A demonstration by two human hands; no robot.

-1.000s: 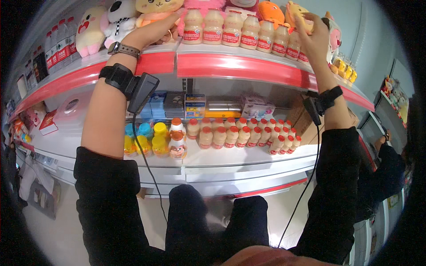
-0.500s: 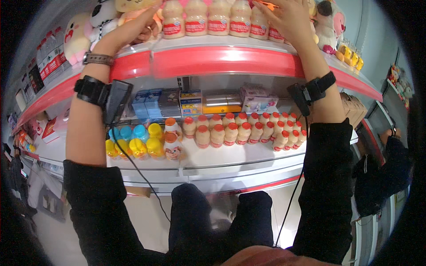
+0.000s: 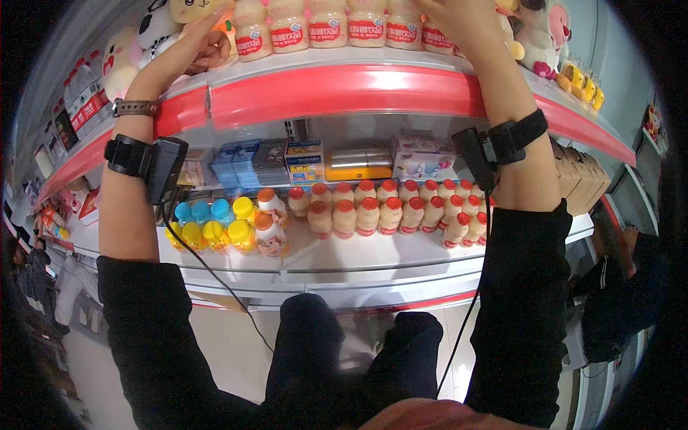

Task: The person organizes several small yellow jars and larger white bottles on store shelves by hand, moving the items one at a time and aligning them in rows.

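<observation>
Both my arms reach up to the upper shelf. My left hand [image 3: 203, 51] is at the left end of a row of cream drink bottles [image 3: 327, 25] with red-and-white labels, in front of a yellow plush toy [image 3: 192, 8]. Its lower fingers are curled in; whatever they may hold is hidden. At the right part of the row, my right hand [image 3: 453, 20] is over the bottles, near the right-hand plush toys. The top edge cuts off its fingers, so their grip cannot be seen.
Below, a shelf holds small red-capped bottles [image 3: 367, 216], yellow-capped bottles [image 3: 215, 233] and boxes [image 3: 251, 163]. The upper shelf's red edge [image 3: 344, 93] crosses between my forearms. Cables hang from both wrist devices [image 3: 166, 168]. A dark-clothed person [image 3: 622, 308] is at far right.
The view has shifted; the upper bottles now sit higher and further left in it. My right fingers have gone past the top edge, and the orange thing beside them is out of sight.
</observation>
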